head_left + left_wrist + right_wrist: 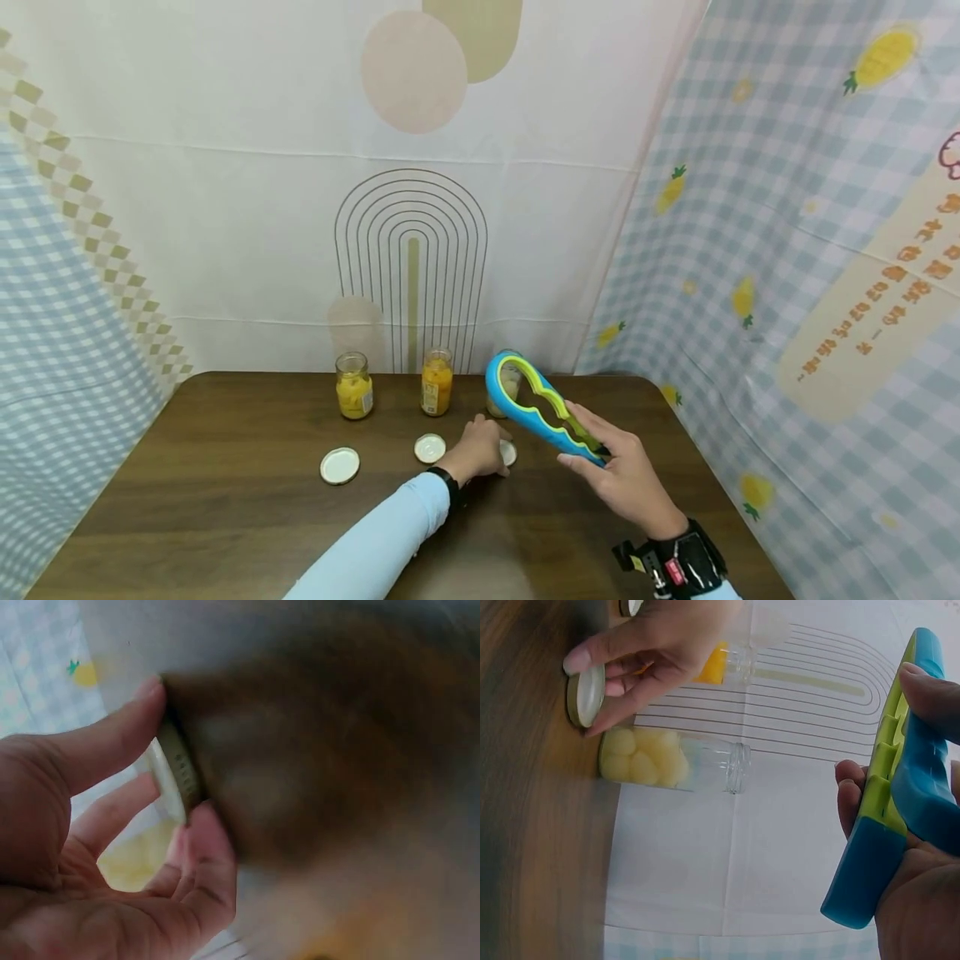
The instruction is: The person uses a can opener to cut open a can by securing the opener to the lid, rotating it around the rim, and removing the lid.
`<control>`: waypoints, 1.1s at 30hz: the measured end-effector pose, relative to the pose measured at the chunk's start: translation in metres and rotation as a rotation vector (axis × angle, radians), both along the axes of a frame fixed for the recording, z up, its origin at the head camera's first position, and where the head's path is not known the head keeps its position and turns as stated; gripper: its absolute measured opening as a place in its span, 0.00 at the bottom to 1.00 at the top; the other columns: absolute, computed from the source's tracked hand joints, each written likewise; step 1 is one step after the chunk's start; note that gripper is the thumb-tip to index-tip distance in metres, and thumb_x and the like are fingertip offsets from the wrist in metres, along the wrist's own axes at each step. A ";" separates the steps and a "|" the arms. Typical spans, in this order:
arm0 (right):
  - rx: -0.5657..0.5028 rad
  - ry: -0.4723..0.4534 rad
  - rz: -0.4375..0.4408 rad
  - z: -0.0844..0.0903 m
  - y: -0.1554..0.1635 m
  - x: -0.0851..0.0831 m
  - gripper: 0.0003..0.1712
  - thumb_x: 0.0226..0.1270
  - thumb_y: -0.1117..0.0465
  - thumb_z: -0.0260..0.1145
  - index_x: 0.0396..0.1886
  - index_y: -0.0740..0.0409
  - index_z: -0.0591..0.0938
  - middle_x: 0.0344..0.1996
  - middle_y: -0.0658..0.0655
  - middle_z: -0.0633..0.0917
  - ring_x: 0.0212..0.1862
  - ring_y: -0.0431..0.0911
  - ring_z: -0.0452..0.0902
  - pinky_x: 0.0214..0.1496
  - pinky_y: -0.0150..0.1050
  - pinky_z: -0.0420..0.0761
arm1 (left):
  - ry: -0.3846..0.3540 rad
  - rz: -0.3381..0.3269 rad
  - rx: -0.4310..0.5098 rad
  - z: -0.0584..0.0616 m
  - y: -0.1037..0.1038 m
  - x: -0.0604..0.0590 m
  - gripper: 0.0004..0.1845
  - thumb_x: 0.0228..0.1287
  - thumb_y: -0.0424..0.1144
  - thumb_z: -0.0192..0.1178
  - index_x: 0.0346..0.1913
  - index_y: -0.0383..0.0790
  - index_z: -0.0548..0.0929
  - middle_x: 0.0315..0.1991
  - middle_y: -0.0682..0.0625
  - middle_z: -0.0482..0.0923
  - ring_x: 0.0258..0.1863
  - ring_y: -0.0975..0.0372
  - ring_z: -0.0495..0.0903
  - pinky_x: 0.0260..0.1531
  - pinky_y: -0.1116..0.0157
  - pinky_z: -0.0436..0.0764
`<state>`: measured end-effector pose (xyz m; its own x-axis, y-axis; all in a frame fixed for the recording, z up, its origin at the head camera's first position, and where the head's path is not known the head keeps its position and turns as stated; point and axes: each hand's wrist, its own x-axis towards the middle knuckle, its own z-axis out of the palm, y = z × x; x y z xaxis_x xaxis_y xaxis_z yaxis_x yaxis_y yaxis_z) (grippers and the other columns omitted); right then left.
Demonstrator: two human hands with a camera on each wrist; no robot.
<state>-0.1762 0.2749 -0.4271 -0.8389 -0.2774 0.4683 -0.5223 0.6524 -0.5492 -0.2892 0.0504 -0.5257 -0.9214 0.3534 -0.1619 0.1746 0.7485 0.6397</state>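
My left hand [478,448] pinches a white-lined metal lid [591,696] by its rim, thumb on one side and fingers on the other. The lid's edge is at the tabletop, tilted in the right wrist view. My right hand [633,483] grips a blue and green jar opener [550,432] by its handles, raised over the table. Behind the opener stands an uncapped glass jar [649,757] with pale round pieces in it; the opener partly hides it in the head view. The left wrist view is blurred beyond the lid.
Two more uncapped glass jars stand at the table's back: one with yellow contents [354,393], one with orange contents [437,387]. Two lids lie inside-up, a left lid [340,466] and a middle lid [430,448]. Cloth curtains [247,250] surround the brown table [247,508].
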 end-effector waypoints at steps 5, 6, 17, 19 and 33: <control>-0.011 -0.012 -0.003 0.000 -0.002 -0.001 0.43 0.67 0.56 0.80 0.79 0.45 0.74 0.74 0.58 0.80 0.72 0.55 0.78 0.63 0.21 0.77 | -0.038 0.025 0.038 0.014 -0.004 0.005 0.31 0.52 0.35 0.85 0.63 0.46 0.89 0.61 0.34 0.75 0.56 0.45 0.72 0.57 0.47 0.79; -0.012 -0.013 -0.002 0.000 -0.002 -0.001 0.43 0.67 0.56 0.80 0.79 0.44 0.74 0.74 0.59 0.80 0.72 0.55 0.78 0.63 0.21 0.78 | -0.040 0.026 0.038 0.015 -0.004 0.005 0.32 0.52 0.35 0.85 0.63 0.46 0.89 0.61 0.35 0.75 0.56 0.46 0.72 0.58 0.47 0.79; -0.055 0.012 0.017 0.000 -0.004 -0.002 0.43 0.65 0.60 0.81 0.78 0.45 0.75 0.73 0.61 0.80 0.71 0.45 0.78 0.59 0.19 0.79 | -0.037 0.022 0.044 0.015 -0.004 0.005 0.33 0.53 0.35 0.84 0.65 0.47 0.88 0.61 0.35 0.74 0.54 0.46 0.71 0.56 0.48 0.78; -0.053 0.011 0.014 -0.001 -0.004 -0.002 0.43 0.65 0.60 0.81 0.78 0.45 0.75 0.73 0.61 0.80 0.70 0.47 0.79 0.59 0.20 0.79 | -0.040 0.021 0.043 0.013 -0.004 0.005 0.33 0.54 0.35 0.84 0.65 0.46 0.88 0.61 0.35 0.74 0.54 0.46 0.71 0.56 0.48 0.78; -0.085 0.001 -0.036 -0.005 0.001 -0.005 0.42 0.67 0.58 0.79 0.79 0.52 0.74 0.75 0.62 0.79 0.69 0.49 0.80 0.57 0.18 0.78 | -0.016 0.013 0.008 0.013 -0.006 0.006 0.39 0.53 0.38 0.85 0.70 0.43 0.83 0.64 0.34 0.72 0.57 0.44 0.73 0.58 0.48 0.81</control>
<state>-0.1809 0.2762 -0.4318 -0.8469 -0.2066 0.4899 -0.5003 0.6216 -0.6027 -0.2832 0.0444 -0.5125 -0.9234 0.3423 -0.1736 0.1546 0.7458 0.6480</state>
